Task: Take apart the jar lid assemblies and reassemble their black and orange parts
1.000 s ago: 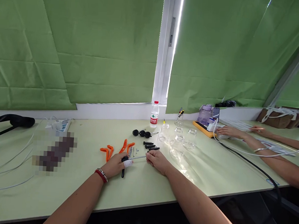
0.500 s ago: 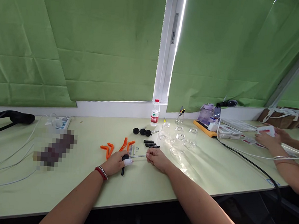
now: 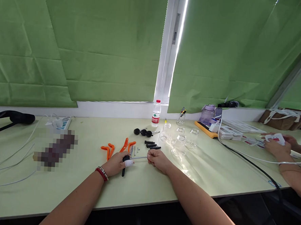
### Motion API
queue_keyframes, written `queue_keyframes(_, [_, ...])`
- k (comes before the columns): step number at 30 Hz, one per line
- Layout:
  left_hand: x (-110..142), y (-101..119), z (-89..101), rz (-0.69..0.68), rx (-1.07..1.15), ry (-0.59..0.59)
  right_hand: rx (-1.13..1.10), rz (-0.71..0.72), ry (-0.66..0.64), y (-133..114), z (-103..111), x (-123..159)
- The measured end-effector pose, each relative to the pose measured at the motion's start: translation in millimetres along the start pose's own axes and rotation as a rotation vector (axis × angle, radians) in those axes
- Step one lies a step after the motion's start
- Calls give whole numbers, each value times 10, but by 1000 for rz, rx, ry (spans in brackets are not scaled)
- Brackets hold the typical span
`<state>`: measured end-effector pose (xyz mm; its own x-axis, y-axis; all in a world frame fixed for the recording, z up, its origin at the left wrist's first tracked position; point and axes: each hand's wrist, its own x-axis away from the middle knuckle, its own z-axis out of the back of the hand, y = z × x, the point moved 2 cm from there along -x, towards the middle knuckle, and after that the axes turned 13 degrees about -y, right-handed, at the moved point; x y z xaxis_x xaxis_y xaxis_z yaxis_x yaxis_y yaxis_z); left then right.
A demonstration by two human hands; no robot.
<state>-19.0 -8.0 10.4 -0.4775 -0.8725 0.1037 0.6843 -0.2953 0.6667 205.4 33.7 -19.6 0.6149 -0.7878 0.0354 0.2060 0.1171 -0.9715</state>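
My left hand [image 3: 116, 163], a white wrap on its thumb, is closed around a black piece [image 3: 123, 172] with a thin metal rod [image 3: 139, 157] reaching to the right. The fingers of my right hand [image 3: 157, 160] pinch the rod's far end; the tip is hidden inside them. Close behind my left hand lie orange angled parts [image 3: 124, 145], with metal pins [image 3: 134, 150] and tiny nuts beside them. Beyond my right hand are black toothed parts [image 3: 150, 145]. Farther back sit black rounded pieces [image 3: 143, 132] with metal rods.
Several clear glass jars [image 3: 193, 139] stand right of centre, near a water bottle [image 3: 155, 114]. A yellow-edged case [image 3: 207, 130], a purple bottle [image 3: 207, 115] and card stacks [image 3: 229, 133] are farther right. There, another person's hands [image 3: 278, 147] hold cards. Cables cross both sides.
My hands keep the same hold on the rod, nearly still. The other person's hands have moved from the card stack toward the right, lifting cards. The view has shifted slightly.
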Motion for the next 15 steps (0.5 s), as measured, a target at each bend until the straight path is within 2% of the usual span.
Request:
queue_keyframes(4, [-6,-2,2,-12,27,8,64,9,59,-26,7,31])
queue_keyframes(9, [5,14,24,10,61,82,220,18,78,-141,-27,121])
queue_keyframes(12, [10,27,24,10,59,110,392,84,7,-288,-184,162])
queue_keyframes(15, [8,35,21,-3,42,137,638,135,-92,-443,-455,135])
